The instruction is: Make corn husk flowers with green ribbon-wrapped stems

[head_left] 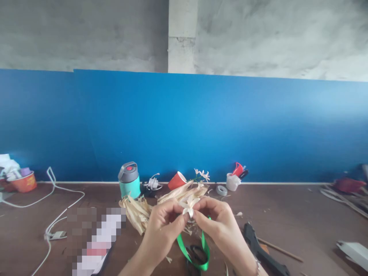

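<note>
Lowest in the frame, just below my hands, a green ribbon (193,251) loops down over a pair of black scissors (197,253) lying on the brown table (301,222). At bottom centre my left hand (161,224) and right hand (216,221) meet, both pinching a small white husk flower (189,206) between thumbs and fingertips, so each is closed on it; the ribbon seems to hang from the same grip, though I cannot tell which hand holds it. Just behind the flower lies a heap of dried corn husks (138,211), spreading left and up toward the centre. To the right of my right wrist a black glue gun (260,251) lies on the table, with a thin wooden stick (278,249) beside it. Further back, along the blue wall panel (201,126), I see a teal flask with a grey lid (129,179), a tipped red cup (177,180), a sprig of finished white flowers (202,175), a roll of tape (221,190) and a white mug holding red-handled tools (233,180). At far left an orange bowl (24,183) sits near a white cable (54,214) that trails across the table.
</note>
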The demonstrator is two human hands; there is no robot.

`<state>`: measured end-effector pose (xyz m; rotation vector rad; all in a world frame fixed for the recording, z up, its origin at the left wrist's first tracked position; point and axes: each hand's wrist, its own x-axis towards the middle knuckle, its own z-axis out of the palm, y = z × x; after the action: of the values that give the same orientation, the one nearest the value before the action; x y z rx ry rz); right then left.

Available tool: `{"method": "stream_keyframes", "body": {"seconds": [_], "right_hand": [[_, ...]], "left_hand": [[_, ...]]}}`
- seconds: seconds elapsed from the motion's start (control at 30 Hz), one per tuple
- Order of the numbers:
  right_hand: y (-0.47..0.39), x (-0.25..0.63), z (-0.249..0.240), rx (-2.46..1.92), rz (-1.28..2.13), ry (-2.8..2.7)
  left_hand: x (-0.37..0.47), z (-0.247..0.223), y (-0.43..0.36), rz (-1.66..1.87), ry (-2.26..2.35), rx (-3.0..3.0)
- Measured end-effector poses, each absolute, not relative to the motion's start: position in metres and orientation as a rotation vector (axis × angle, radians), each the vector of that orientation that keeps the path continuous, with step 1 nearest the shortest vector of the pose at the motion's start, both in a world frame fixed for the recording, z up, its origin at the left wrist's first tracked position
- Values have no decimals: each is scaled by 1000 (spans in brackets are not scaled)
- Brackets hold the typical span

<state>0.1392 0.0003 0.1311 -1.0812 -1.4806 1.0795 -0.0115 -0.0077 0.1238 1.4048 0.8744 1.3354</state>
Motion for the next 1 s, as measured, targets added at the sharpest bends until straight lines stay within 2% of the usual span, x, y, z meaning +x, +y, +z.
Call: {"method": "stream_keyframes", "body": {"seconds": [0.4,0.67,1.0], "right_hand": [[7,136,131,-1156,1101,-1470],[6,126,126,-1225,814,-1481],[9,125,122,-1226,810,-1454]], "left_hand": [[-15,122,-6,1400,1156,1841],[0,103,-9,1823,1475,2321],[2,102,-9,1659,1509,2339]]}}
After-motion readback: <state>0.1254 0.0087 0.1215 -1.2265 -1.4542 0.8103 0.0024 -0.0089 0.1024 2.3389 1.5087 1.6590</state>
